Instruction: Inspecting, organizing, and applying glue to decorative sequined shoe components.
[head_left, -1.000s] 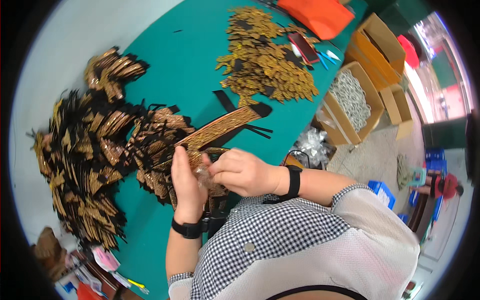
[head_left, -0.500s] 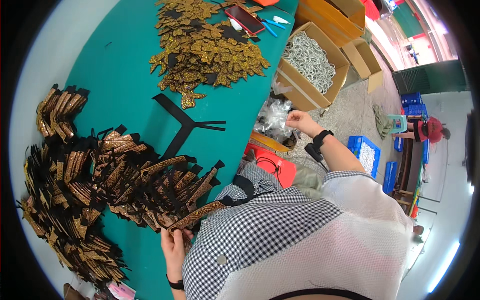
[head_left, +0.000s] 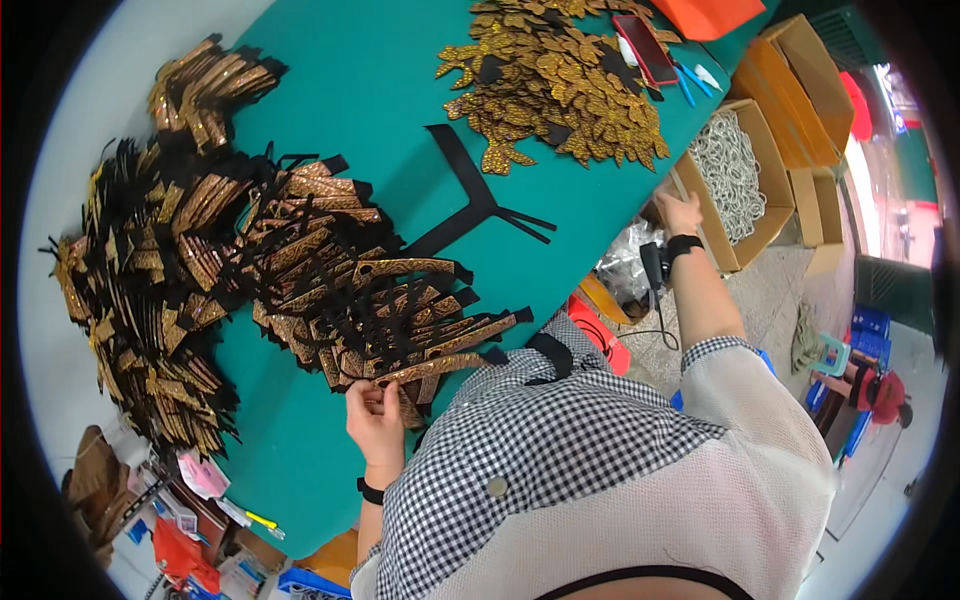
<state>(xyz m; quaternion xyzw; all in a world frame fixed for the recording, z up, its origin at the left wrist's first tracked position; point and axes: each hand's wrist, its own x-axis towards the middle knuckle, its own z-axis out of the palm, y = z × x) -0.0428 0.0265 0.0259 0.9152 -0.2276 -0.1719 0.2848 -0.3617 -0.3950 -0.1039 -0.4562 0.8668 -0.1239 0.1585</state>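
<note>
My left hand (head_left: 375, 420) pinches the end of a gold glitter strap with black tips (head_left: 432, 367) at the near edge of a big heap of such straps (head_left: 250, 270) on the teal table (head_left: 370, 90). My right hand (head_left: 681, 213) is stretched out to the right, past the table edge, at the rim of a cardboard box of silver chains (head_left: 730, 175). Whether it holds anything cannot be told. A black strip with a forked end (head_left: 470, 205) lies alone mid-table.
A pile of gold glitter cut-outs (head_left: 560, 85) lies at the far side with a phone (head_left: 645, 48) and blue pens (head_left: 688, 82). More cardboard boxes (head_left: 800, 80) stand at right. A clear plastic bag (head_left: 625, 265) and red object (head_left: 598, 330) sit below the table edge.
My hands, together at the strap a second ago, have parted. The right hand has swung out to the chain box; the left stays on the strap. My view has turned right.
</note>
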